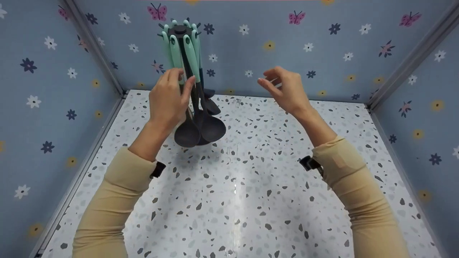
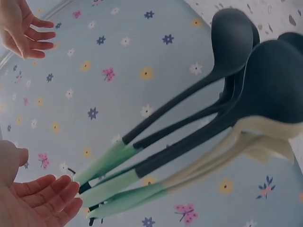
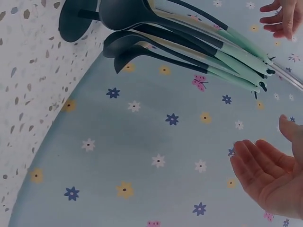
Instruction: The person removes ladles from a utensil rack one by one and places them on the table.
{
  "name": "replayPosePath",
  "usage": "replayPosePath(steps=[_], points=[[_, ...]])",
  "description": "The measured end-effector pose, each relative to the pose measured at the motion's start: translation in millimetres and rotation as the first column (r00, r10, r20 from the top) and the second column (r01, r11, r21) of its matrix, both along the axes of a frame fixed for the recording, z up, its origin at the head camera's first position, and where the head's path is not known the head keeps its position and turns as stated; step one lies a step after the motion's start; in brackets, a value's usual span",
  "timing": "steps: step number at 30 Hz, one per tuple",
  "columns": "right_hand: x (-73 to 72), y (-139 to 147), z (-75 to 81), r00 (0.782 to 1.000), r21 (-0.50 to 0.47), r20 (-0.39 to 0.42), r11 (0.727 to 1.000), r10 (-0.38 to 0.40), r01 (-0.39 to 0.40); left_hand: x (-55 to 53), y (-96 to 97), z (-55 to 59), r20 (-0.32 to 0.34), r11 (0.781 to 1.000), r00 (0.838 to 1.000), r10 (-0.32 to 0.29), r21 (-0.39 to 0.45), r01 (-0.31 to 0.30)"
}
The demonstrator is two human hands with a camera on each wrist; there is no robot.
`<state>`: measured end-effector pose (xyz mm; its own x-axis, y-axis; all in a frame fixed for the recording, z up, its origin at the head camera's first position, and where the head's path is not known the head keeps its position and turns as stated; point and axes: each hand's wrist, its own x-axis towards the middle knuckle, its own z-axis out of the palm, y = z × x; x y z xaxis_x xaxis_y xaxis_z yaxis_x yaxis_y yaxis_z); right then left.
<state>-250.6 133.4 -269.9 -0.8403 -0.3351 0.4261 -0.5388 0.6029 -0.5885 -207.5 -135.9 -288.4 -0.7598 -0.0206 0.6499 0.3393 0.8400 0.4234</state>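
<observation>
A rotating-style stand with a black top (image 1: 180,30) bears several hanging kitchen utensils with mint-green handles (image 1: 192,59). Their dark heads hang low, among them a rounded ladle (image 1: 212,127) and another spoon-like head (image 1: 187,133). Beige-headed utensils (image 2: 255,137) also hang there in the left wrist view. My left hand (image 1: 166,98) is beside the handles, overlapping them in the head view, its fingers loosely bent and holding nothing. Well to the right of the stand, my right hand (image 1: 288,89) hovers with relaxed fingers and an empty palm, seen in the right wrist view.
A white speckled tabletop (image 1: 251,186) lies beneath both arms. Blue panels with flowers and butterflies enclose it at the back (image 1: 251,46), left (image 1: 46,107) and right (image 1: 426,107), with grey metal strips (image 1: 96,46) at the corners. The stand is near the back panel.
</observation>
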Motion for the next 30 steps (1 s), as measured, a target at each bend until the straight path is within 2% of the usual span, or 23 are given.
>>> replayPosePath(steps=[8,12,17,22,25,30], points=[[-12.8,-28.1,25.2,1.000,-0.019,-0.003,1.000,0.007,-0.007,-15.4,-18.6,31.5,0.056,0.995,0.993,0.104,-0.013,-0.104],[-19.9,-40.6,35.0,1.000,-0.027,-0.012,1.000,0.000,0.000,-25.3,-25.2,42.6,0.084,0.988,0.984,0.154,-0.019,-0.153],[-29.3,-55.2,44.3,1.000,-0.045,-0.003,0.999,-0.013,0.013,-37.7,-31.7,51.4,0.145,0.979,0.968,0.203,-0.040,-0.199],[-38.0,-71.3,46.8,1.000,-0.063,0.007,0.998,-0.001,0.002,-49.9,-39.0,58.2,0.230,0.969,0.942,0.243,-0.024,-0.245],[-43.2,-81.2,45.9,0.999,-0.080,0.044,0.997,0.003,0.000,-56.4,-43.1,58.8,0.272,0.964,0.926,0.262,-0.020,-0.267],[-52.1,-98.2,44.6,0.993,-0.120,0.116,0.993,-0.008,0.022,-66.2,-49.4,59.2,0.304,0.954,0.906,0.295,-0.032,-0.300]])
